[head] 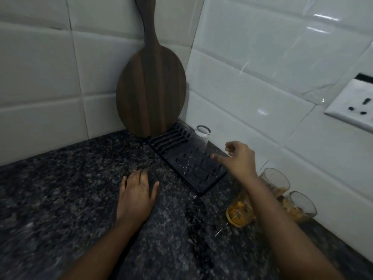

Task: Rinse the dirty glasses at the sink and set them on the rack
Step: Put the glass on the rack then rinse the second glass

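One clean glass point(202, 134) stands upside down on the black rack point(191, 164) in the tiled corner; three dirty glasses point(241, 211) crowd the right wall. Left hand point(136, 196) lies flat on the open table point(60, 199); right hand point(239, 158) hovers above the rack, fingers point(219, 157) loosely spread, empty.

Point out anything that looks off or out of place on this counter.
Three dirty glasses with orange residue stand by the wall, right of the rack. One clean glass sits upside down at the rack's far edge. Water is splashed near the rack's front. Nothing looks broken.
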`<state>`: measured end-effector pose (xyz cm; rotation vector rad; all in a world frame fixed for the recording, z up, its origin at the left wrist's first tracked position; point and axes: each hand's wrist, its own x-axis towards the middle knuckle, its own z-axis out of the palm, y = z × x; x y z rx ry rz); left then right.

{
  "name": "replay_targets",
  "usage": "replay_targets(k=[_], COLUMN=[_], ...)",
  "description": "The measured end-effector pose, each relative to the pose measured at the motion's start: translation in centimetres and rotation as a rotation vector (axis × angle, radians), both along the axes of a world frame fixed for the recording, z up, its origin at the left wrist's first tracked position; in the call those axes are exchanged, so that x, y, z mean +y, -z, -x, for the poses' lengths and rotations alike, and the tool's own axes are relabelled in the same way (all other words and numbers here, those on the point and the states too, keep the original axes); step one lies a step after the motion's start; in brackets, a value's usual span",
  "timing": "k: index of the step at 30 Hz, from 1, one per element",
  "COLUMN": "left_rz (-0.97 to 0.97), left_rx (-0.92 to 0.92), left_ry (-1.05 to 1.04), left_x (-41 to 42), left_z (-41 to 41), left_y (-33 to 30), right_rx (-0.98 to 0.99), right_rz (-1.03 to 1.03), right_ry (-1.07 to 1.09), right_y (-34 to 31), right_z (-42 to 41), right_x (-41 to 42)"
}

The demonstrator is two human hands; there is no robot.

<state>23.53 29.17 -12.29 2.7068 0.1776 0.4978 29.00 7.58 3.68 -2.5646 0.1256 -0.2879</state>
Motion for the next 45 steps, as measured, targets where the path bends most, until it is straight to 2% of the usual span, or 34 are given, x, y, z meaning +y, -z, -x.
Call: replay_targets(k=[2,4,6,9,12,16,19,22,24,27,29,32,36,39,43,45], left_rz=[-0.017,-0.031,-0.041,-0.001,0.126,0.319,0.475,0.653,0.682,0.713,0.678,0.669,0.704,0.695,0.641,0.62], left_rx=[-0.051,-0.115,-0.179,-0.182,-0.067,0.113,0.173,0.271,0.251,0.291,0.319,0.333,0.387,0.391,0.382,0.383], left_ry=[0.047,0.109,0.184,0.278,0.351,0.651,0.802,0.913,0.964,0.956,0.913,0.798,0.659,0.623,0.618,0.61], left_x=[-0.1,-0.1,-0.1,-0.8,-3.4,-9.9,-16.2,-22.8,-27.2,-32.9,-36.2,-39.6,-42.1,-43.0,-43.4,-43.2], left_z=[0.3,0.6,0.9,1.8,4.0,8.9,13.9,19.2,22.5,26.6,28.6,30.8,32.8,33.2,33.0,32.7], left_y=[-0.4,-0.8,-1.0,-1.1,-2.4,-6.3,-9.0,-10.2,-10.5,-10.4,-9.8,-9.0,-8.9,-9.1,-9.3,-9.3], right_rx=[0.049,0.149,0.168,0.12,0.084,0.024,-0.007,-0.01,0.026,0.09,-0.009,-0.164,-0.103,-0.079,-0.189,-0.175], right_rz=[0.285,0.559,0.626,0.564,0.365,0.165,-0.032,-0.053,-0.051,-0.241,-0.321,-0.193,0.134,0.141,0.1,0.165], right_ry=[-0.047,-0.007,0.027,0.014,-0.024,-0.084,-0.088,-0.102,-0.119,-0.111,0.035,0.295,0.457,0.523,0.5,0.5], right_y=[-0.1,0.7,2.2,3.7,3.3,1.0,-1.4,-3.3,-4.0,-4.7,-4.5,-3.0,-0.6,0.1,1.1,1.6], right_z=[4.3,7.5,9.3,10.2,11.5,17.1,23.2,29.7,33.8,38.4,40.3,41.1,39.6,37.3,35.0,34.8], right_x=[-2.0,-3.7,-4.7,-5.2,-5.9,-8.6,-12.2,-17.0,-21.1,-27.8,-32.6,-38.4,-42.4,-43.7,-44.7,-44.7])
